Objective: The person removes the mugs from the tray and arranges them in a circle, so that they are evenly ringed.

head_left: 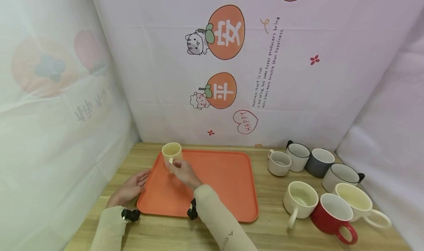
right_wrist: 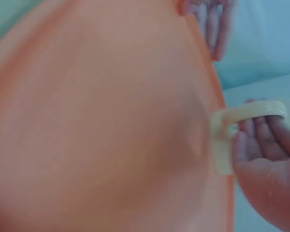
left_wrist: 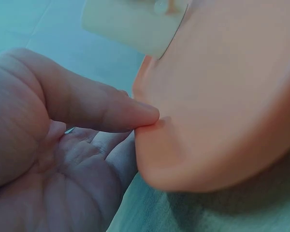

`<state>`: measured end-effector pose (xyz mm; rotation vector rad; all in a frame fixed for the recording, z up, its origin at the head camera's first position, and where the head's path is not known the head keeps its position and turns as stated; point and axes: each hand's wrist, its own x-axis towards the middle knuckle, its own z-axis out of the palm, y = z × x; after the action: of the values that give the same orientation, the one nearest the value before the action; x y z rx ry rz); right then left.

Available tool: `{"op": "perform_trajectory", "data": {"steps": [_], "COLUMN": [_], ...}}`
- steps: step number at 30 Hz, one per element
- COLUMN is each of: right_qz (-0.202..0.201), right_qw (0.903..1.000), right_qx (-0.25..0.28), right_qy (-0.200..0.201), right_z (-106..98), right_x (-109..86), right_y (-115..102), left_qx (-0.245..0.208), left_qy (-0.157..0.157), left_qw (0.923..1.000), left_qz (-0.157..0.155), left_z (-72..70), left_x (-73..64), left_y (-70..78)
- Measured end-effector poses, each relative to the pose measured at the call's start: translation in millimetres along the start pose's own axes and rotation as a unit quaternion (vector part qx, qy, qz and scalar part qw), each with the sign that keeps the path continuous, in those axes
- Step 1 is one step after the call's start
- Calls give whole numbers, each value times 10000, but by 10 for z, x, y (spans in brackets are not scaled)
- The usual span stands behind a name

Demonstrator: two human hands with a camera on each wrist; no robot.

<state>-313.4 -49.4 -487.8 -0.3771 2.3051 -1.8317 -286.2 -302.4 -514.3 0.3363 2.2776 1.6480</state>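
A pale yellow mug [head_left: 172,151] stands upright at the far left corner of the orange tray [head_left: 215,184], overlapping its rim in the head view. My right hand [head_left: 185,173] holds it by the handle, which points toward me. Fingers pass through the handle loop [right_wrist: 253,112] in the right wrist view. At the tray's left edge, my left hand [head_left: 130,188] grips the rim. Its thumb [left_wrist: 121,111] presses on top while the other fingers lie along the outside, partly hidden. The mug's lower part shows at the top of the left wrist view.
On the wooden table [head_left: 271,214] right of the tray, several mugs stand in a cluster: a small white cup [head_left: 279,164], a grey mug [head_left: 319,162], a cream mug [head_left: 299,199] and a red mug [head_left: 331,214] among them. White printed cloth [head_left: 165,78] hangs behind and at both sides.
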Motion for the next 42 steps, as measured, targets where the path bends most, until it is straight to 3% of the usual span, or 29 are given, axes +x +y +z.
{"op": "perform_trajectory", "data": {"steps": [4, 8, 12, 18, 23, 26, 35, 42], "right_qz": [212, 800, 1172, 1082, 875, 825, 567, 405], "right_qw": [9986, 9925, 9887, 9845, 9798, 9712, 9234, 8856], "right_qx": [8, 444, 771, 1380, 1700, 1901, 2382, 2150], "right_qy": [-487, -808, -529, -81, 580, 1179, 2956, 4096], "right_z": [-118, -189, -231, -411, -641, -784, -1211, -1485], "right_x": [-54, -161, -342, -687, -965, -1104, -1335, -1424], "right_y": [-74, -165, -190, -156, -138, -127, -7, 112], "left_qx": [16, 66, 26, -58, 53, 41, -55, -8], "left_qy": [-52, -91, -77, -134, -156, -146, -129, -177], "left_qw": [9999, 9998, 9999, 9998, 9997, 9998, 9999, 9998], "left_qz": [86, 183, 112, 120, 152, 126, 52, 124], "left_z": [-16, -46, -55, -40, -42, -43, -31, -9], "left_x": [1, 3, 2, -1, 18, 30, 14, -15], "left_y": [-9, 16, 40, 34, 12, 8, -15, 28]}}
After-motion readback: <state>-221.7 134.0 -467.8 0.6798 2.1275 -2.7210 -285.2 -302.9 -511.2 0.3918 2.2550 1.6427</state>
